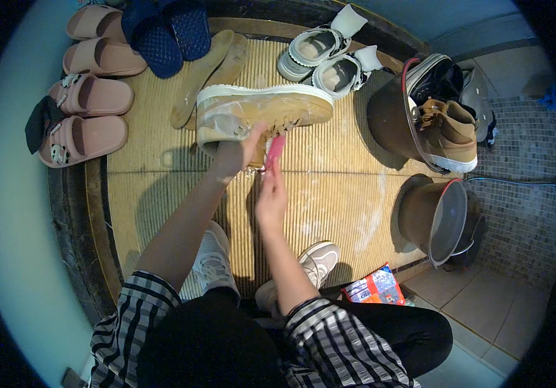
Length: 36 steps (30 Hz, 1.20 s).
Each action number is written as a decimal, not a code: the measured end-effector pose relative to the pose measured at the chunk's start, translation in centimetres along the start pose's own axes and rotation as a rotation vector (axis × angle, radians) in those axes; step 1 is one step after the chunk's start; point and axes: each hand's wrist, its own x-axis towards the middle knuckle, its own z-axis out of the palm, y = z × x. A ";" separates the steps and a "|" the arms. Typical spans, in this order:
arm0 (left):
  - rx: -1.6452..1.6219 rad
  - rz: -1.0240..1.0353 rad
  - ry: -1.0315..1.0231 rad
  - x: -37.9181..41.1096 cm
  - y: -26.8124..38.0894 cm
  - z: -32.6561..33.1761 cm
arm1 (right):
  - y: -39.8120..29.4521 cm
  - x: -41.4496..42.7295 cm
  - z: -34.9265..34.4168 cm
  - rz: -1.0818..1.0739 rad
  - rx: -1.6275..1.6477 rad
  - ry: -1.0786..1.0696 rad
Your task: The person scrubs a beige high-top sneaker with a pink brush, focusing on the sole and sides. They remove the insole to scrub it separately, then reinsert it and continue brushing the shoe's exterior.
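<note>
A tan shoe with a white sole lies on its side in the air above the ribbed mat, its toe to the right and wet or soapy streaks on its upper. My left hand reaches into its collar opening and grips it, the thumb by the laces. In the fingers of my right hand is a pink brush, held against the shoe's tongue and laces. Two insoles lie on the mat behind the shoe. White shoes with their tongues pulled out stand at the back.
Pink slides and navy slides line the left and back left. A brown bucket holding several shoes and a second bucket stand on the right. A colourful packet lies near my knee. White suds streak the ribbed mat.
</note>
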 end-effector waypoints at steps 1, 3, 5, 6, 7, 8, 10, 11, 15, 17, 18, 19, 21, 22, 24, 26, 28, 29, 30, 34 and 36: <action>0.053 0.008 0.070 0.0 0.9 0.3 | -0.2 -1.4 0.5 0.022 0.043 0.012; -0.212 -0.379 0.011 -0.4 3.2 0.3 | -0.4 -3.3 0.2 0.152 0.195 0.086; -0.367 -0.576 -0.026 -0.8 5.3 -0.8 | -1.7 -4.5 0.2 0.148 0.254 0.128; -0.466 -0.534 0.039 -1.4 6.4 -0.8 | -3.1 -5.1 0.4 0.112 0.242 0.111; -0.512 -0.575 0.027 -1.3 6.0 -0.7 | -4.5 -5.4 0.0 0.070 0.223 0.106; -0.557 -0.616 0.015 -1.2 5.1 -0.5 | -5.3 -5.9 1.1 -0.132 0.124 0.137; -0.419 -0.734 -0.003 -1.5 7.3 -0.7 | -6.2 -5.1 1.7 -0.275 -0.057 0.133; -0.498 -0.754 -0.044 -1.4 6.4 -0.4 | -6.6 -3.2 0.2 -0.218 -0.148 0.107; -0.854 -0.700 -0.009 -1.5 1.0 1.2 | -7.3 3.9 -2.7 0.017 -0.364 0.009; -0.856 -0.665 -0.065 -1.6 3.0 2.0 | -7.2 5.1 -2.7 -0.017 -0.313 0.059; -0.885 -0.654 -0.098 -1.6 3.6 2.0 | -7.7 4.3 -2.4 -0.005 -0.293 0.045; -0.964 -0.654 -0.143 -1.0 3.1 0.8 | -8.2 2.7 -1.2 0.005 -0.259 0.015; -1.037 -0.666 -0.179 -0.5 2.9 0.0 | -8.5 -0.8 0.0 0.143 0.204 -0.032; -1.023 -0.683 -0.166 -0.6 3.1 0.2 | -8.5 -2.5 0.3 0.219 0.425 -0.025; -0.940 -0.691 -0.140 -1.0 2.9 -0.4 | -8.5 -3.2 0.2 0.207 0.420 -0.028; -0.832 -0.665 -0.172 -0.7 2.5 -0.3 | -6.3 0.6 -1.1 -0.085 0.037 0.012; -0.844 -0.695 -0.120 -1.3 3.4 0.7 | -6.0 4.8 -2.3 -0.078 -0.318 0.057; -0.855 -0.710 -0.099 -1.4 3.8 1.4 | -6.1 6.3 -3.0 -0.072 -0.500 0.084; -0.946 -0.669 -0.177 -1.2 3.2 1.1 | -6.3 6.9 -2.9 -0.064 -0.507 0.089; -1.012 -0.748 -0.073 -0.7 1.3 1.0 | -6.6 3.8 -0.8 0.005 -0.257 0.036; -0.845 -0.743 -0.047 -0.9 2.4 0.9 | -7.0 -0.6 0.0 -0.001 0.097 0.051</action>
